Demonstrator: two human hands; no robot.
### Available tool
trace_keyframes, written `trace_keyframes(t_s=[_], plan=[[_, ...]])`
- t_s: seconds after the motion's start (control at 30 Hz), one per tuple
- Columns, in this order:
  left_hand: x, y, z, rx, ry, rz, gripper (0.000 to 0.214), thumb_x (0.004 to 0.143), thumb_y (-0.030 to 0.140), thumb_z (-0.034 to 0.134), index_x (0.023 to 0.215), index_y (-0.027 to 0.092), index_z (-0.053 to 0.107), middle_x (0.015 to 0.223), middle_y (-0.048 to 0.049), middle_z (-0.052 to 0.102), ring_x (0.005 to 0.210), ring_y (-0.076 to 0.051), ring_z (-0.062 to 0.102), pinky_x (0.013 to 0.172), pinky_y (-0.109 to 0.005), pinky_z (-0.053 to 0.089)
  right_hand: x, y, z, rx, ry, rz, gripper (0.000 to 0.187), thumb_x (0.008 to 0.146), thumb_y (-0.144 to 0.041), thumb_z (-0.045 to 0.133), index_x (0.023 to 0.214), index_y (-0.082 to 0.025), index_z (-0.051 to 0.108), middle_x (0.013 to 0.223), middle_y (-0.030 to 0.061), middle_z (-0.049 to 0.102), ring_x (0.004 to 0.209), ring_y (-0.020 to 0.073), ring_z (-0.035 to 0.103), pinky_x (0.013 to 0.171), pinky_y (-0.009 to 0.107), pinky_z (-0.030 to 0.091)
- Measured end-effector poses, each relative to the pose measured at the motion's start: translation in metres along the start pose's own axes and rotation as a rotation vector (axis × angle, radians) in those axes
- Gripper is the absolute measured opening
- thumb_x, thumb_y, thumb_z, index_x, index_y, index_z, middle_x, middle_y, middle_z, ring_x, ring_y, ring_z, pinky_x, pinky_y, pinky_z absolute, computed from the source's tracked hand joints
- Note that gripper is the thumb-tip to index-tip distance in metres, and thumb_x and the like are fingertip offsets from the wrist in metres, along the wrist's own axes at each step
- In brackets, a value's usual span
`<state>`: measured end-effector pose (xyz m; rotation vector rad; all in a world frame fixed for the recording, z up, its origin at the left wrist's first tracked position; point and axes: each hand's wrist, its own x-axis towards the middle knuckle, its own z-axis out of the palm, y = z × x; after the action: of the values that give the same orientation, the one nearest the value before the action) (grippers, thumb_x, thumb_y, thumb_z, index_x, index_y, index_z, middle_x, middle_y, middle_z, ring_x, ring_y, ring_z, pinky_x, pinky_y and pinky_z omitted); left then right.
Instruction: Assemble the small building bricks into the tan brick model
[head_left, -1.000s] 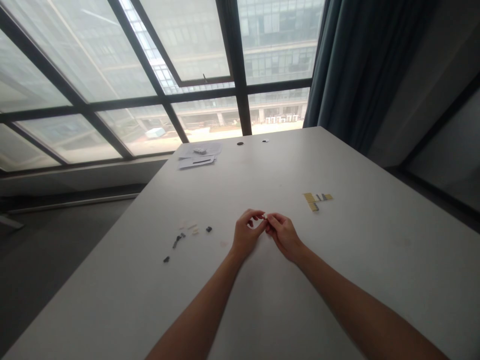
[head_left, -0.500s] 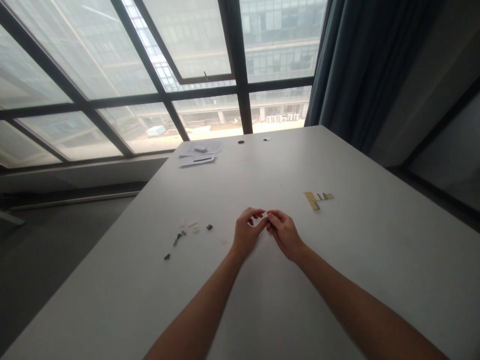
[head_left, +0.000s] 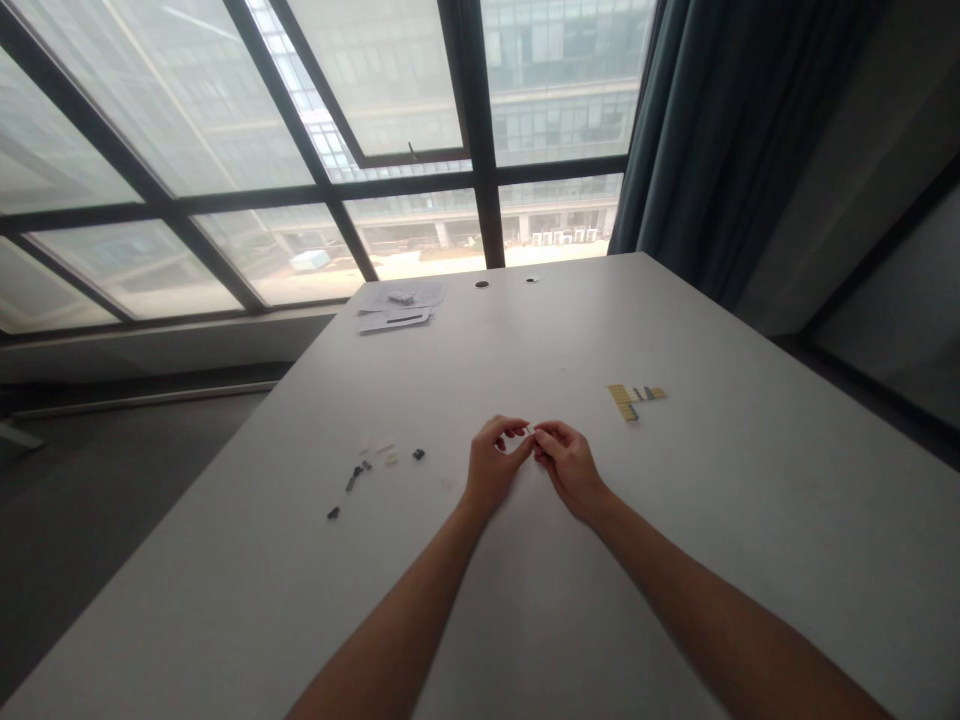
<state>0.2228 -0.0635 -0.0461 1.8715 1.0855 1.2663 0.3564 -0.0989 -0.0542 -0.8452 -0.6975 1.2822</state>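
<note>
My left hand [head_left: 496, 458] and my right hand [head_left: 568, 464] meet over the middle of the white table [head_left: 480, 370]. Between their fingertips is a small whitish piece [head_left: 529, 430], mostly covered by the fingers and too small to name. Both hands are closed in a pinch on it. Left of my hands lie loose small pieces: a dark piece [head_left: 418, 454], several cream pieces [head_left: 391, 458], a long dark piece [head_left: 353, 478] and another dark piece [head_left: 333, 513]. Over to the right, a flat group of yellow, white and grey pieces [head_left: 626, 397] rests on the tabletop.
Papers [head_left: 397, 318] with a small object [head_left: 401, 298] on top lie at the table's far left. Two round fittings, one a dark disc [head_left: 481, 285], sit near the far edge. Beyond are a large window [head_left: 555, 90] and a dark curtain [head_left: 690, 150].
The whitish piece between my fingertips looks slightly turned and now shows a narrower side. My hands stay in nearly the same place; the loose pieces have not moved.
</note>
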Motion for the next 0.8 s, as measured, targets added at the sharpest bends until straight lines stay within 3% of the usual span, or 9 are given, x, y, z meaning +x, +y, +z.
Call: trace_keyframes(t_s=[0.37,0.8], plan=[[0.0005,0.0070,-0.0005,-0.012,-0.030,0.021,0.012,0.080,0.018,0.070,0.091,0.021,0.071,0.085,-0.0013,0.068,0.081,-0.015,0.060,0.067,-0.026,0.042,-0.0003,0.0010,-0.0023,-0.015,-0.015,0.003,0.029,0.069,-0.038,0.087,0.079,-0.019,0.068,0.073,-0.0008,0.062,0.066,0.0118,0.051,0.061,0.026,0.040],[0.0007,0.0074,-0.0009,-0.011,-0.031,0.014,0.012,0.081,0.023,0.071,0.093,0.021,0.072,0.086,-0.0022,0.068,0.081,-0.016,0.061,0.067,-0.027,0.043,0.0007,-0.0004,-0.0005,0.019,-0.024,0.015,0.028,0.071,-0.039,0.085,0.078,-0.019,0.068,0.071,-0.0011,0.061,0.063,0.0114,0.049,0.059,0.026,0.038]])
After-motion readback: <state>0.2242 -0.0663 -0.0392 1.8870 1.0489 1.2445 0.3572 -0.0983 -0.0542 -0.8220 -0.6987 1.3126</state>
